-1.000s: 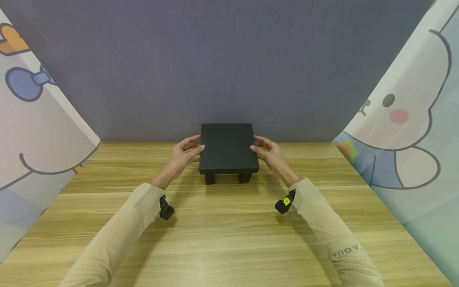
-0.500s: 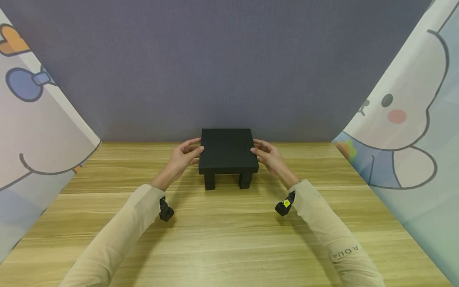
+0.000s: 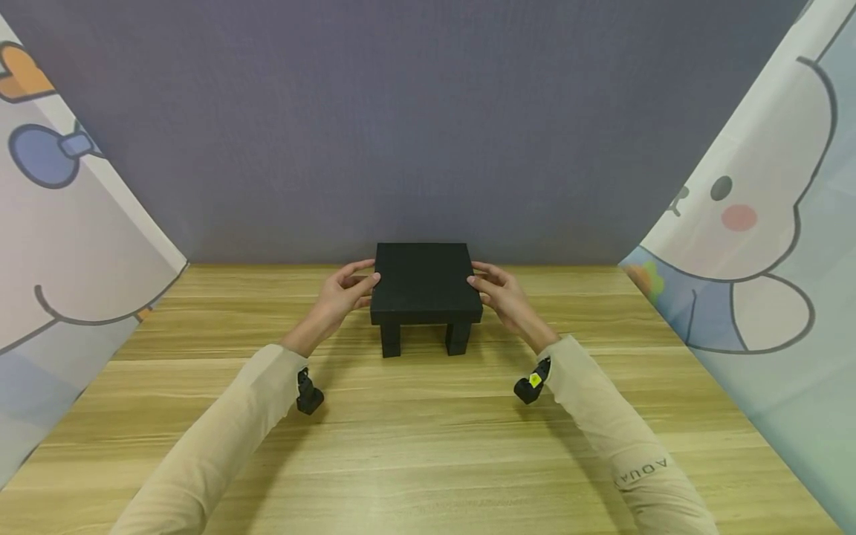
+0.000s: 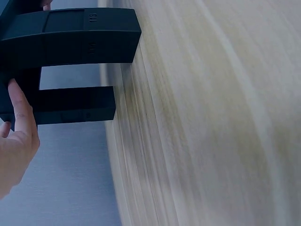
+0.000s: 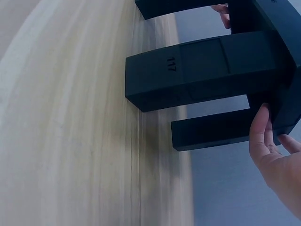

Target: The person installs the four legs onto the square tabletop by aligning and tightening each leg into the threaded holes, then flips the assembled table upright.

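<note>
A small black stool (image 3: pixel 423 279) with a square top and thick block legs is upright at the far middle, between both hands. My left hand (image 3: pixel 337 293) grips its left side, thumb at the edge of the top and fingers along the side. Mirroring it, my right hand (image 3: pixel 504 296) holds the right side. In the left wrist view, fingertips touch the underside near a leg (image 4: pixel 115 35) marked with raised digits. A front leg (image 5: pixel 197 70) reading 117 shows in the right wrist view, its end close over the wooden table.
The wood-grain table (image 3: pixel 428 446) meets a grey panel (image 3: pixel 428 126) right behind the stool. Cartoon-printed sheets line the left (image 3: pixel 67 245) and right (image 3: pixel 756 290) sides. A small black camera (image 3: pixel 309 394) hangs at the left cuff, another (image 3: pixel 531 383) at the right.
The stool has tipped to a more level stand: its back edge has come down and more of the front legs shows. Both hands keep their grip and have shifted only slightly.
</note>
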